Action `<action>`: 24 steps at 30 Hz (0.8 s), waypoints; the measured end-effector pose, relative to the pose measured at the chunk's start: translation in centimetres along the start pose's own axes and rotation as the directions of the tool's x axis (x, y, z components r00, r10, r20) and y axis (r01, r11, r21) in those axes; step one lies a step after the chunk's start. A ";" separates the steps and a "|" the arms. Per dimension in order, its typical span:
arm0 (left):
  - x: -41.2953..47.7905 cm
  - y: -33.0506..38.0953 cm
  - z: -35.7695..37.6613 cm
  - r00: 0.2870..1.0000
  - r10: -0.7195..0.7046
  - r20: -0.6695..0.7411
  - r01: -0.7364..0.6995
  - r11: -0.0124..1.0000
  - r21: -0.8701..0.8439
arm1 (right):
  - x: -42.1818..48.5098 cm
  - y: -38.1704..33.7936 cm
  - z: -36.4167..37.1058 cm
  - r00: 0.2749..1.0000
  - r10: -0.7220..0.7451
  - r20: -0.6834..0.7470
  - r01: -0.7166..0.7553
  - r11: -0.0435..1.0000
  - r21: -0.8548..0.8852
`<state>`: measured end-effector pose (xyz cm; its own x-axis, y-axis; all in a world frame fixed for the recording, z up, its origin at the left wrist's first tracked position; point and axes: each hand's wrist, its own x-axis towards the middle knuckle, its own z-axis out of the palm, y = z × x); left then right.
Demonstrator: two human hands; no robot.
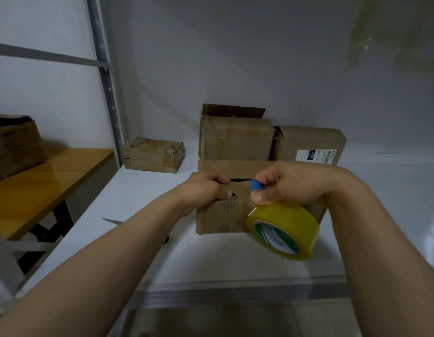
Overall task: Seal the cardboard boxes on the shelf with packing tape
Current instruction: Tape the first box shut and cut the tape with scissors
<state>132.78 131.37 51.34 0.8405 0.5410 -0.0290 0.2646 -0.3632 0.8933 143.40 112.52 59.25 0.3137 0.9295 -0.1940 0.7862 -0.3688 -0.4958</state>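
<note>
Taping starts: left hand (206,190) grips the front cardboard box (223,215) flaps; right hand (284,184) holds the yellow tape roll (284,229), pinching its blue tab (255,185). Next: anchor tape across the seam.

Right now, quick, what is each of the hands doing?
Left hand: closed, gripping the top edge of the front cardboard box.
Right hand: closed, holding the tape roll, pinching its blue tab.
</note>
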 end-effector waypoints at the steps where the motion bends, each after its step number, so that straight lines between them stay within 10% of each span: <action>1: 0.0 0.2 0.2 1.000 -0.009 -0.016 0.009 1.000 0.010 | 0.0 0.0 0.0 1.000 0.002 -0.001 -0.002 1.000 0.001; 7: -1.4 1.1 -0.7 0.993 0.110 -0.048 -0.112 0.993 -0.045 | -0.3 0.6 -0.2 0.999 -0.008 -0.031 0.011 0.995 0.096; 24: -3.4 0.6 -1.1 0.958 0.251 0.139 -0.274 0.656 0.703 | -0.2 0.4 0.7 0.998 0.051 -0.047 -0.044 0.990 0.136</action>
<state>129.55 130.12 52.50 0.9373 0.3217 0.1343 0.2757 -0.9198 0.2791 143.26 112.23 58.49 0.3779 0.9084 -0.1788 0.6917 -0.4054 -0.5976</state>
